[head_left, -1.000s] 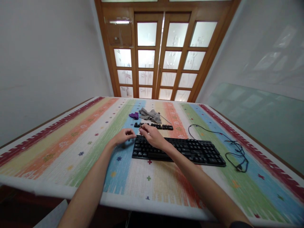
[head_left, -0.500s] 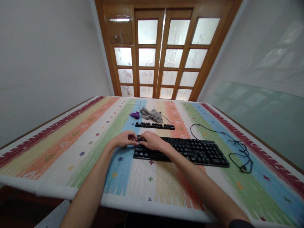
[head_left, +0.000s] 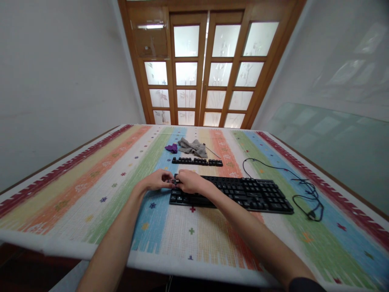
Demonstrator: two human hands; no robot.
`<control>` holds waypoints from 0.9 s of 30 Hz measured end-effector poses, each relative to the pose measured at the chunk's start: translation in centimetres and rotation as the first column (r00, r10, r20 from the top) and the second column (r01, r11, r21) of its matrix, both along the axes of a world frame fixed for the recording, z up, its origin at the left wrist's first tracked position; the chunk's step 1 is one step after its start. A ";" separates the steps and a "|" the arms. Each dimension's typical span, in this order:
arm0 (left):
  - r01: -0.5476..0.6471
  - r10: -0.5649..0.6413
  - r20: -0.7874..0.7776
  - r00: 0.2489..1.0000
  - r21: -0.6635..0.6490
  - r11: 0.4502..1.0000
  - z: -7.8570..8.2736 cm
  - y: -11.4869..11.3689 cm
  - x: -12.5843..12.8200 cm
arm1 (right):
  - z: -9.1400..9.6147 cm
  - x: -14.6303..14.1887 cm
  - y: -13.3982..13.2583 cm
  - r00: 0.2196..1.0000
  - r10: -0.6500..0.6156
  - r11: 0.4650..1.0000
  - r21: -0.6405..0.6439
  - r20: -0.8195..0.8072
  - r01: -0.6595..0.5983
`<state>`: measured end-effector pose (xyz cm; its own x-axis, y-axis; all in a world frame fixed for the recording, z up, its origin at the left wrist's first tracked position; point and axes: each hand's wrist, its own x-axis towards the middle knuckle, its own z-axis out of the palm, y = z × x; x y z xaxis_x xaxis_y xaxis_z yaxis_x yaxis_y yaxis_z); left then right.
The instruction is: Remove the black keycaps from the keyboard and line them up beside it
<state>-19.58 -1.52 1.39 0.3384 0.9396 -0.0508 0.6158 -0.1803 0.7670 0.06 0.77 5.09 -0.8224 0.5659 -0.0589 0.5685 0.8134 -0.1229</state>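
A black keyboard (head_left: pixel 258 194) lies flat on the striped tablecloth, slightly angled, with its keys facing up. My left hand (head_left: pixel 158 180) is at its left end, thumb and fingertips brought together at the keyboard's edge. My right hand (head_left: pixel 191 181) rests over the upper left keys, fingers closed and pointing at the left hand's fingertips. Whatever small thing the two hands pinch between them is hidden by the fingers. Just behind the keyboard, a row of loose black keycaps (head_left: pixel 197 161) stands on the cloth.
A crumpled grey cloth (head_left: pixel 193 147) and a small purple cloth (head_left: pixel 171 148) lie beyond the keycaps. A thin rod (head_left: pixel 212 151) lies beside the grey cloth. The keyboard's black cable (head_left: pixel 310 194) is loosely coiled at the right. A striped tablecloth (head_left: pixel 121 202) covers the table.
Both hands stay together at the keyboard's upper left corner, with only small shifts of the fingers. The view has moved very slightly; the keyboard and keycaps lie as before.
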 end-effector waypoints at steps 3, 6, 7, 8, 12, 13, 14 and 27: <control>0.024 -0.024 0.015 1.000 -0.001 1.000 0.0 0.0 -0.1 | 0.0 -0.1 0.6 0.999 0.044 0.999 -0.003 0.005 -0.044; 0.026 -0.026 0.034 0.999 0.001 1.000 0.0 0.0 0.0 | -0.3 -0.1 1.4 0.996 0.095 0.995 -0.011 -0.001 -0.095; 0.024 -0.024 0.038 0.999 0.004 1.000 0.0 0.0 0.0 | -0.4 -0.2 1.6 0.994 0.109 0.994 -0.012 0.000 -0.109; 0.023 -0.023 0.040 0.999 0.007 1.000 -0.1 0.0 0.0 | -0.5 -0.2 1.8 0.993 0.120 0.993 -0.013 0.003 -0.120; 0.020 -0.020 0.016 1.000 0.023 1.000 -0.2 0.0 0.1 | -0.7 -0.1 2.0 0.988 0.152 0.988 0.003 0.019 -0.152; 0.018 -0.019 0.012 1.000 0.029 0.999 -0.2 0.0 0.0 | -0.7 -0.1 1.9 0.987 0.158 0.987 0.010 0.017 -0.158; 0.017 -0.017 0.010 1.000 0.035 0.999 -0.2 0.0 0.0 | -0.7 0.0 1.8 0.987 0.162 0.987 0.013 0.014 -0.162; 0.017 -0.019 0.059 0.998 0.028 0.999 -0.6 0.2 -0.1 | -1.0 0.6 0.6 0.988 0.142 0.980 0.132 0.065 -0.150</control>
<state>-19.71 -1.28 0.78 0.3571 0.9341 -0.0040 0.5658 -0.2129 0.7966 0.65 1.38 4.10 -0.8942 0.4460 -0.0374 0.4455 0.8950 0.0229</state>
